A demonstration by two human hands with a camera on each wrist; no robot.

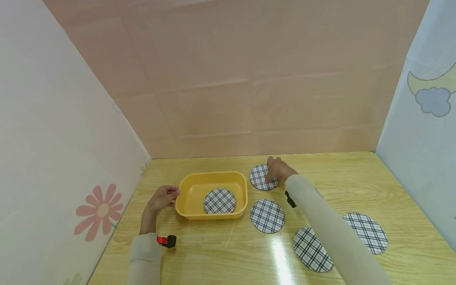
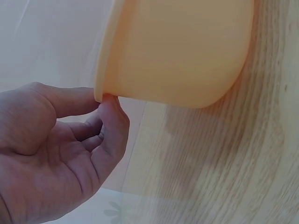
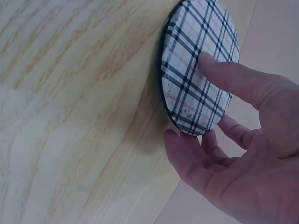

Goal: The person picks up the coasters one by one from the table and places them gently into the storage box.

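A yellow plastic tub (image 1: 192,190) stands on the wooden table with one plaid round coaster (image 1: 219,200) lying inside it. My left hand (image 1: 167,194) pinches the tub's left rim; in the left wrist view the thumb and a fingertip (image 2: 114,116) close on the edge of the tub (image 2: 187,46). My right hand (image 1: 274,174) is on another plaid coaster (image 1: 259,176) just right of the tub. In the right wrist view one digit presses on top of that coaster (image 3: 196,51) while the other fingertips (image 3: 175,140) hook its near edge.
Three more plaid coasters lie on the table: one in front of the tub's right end (image 1: 267,215), one partly under my right sleeve (image 1: 310,249), one at the right (image 1: 367,232). Walls close off the left, back and right.
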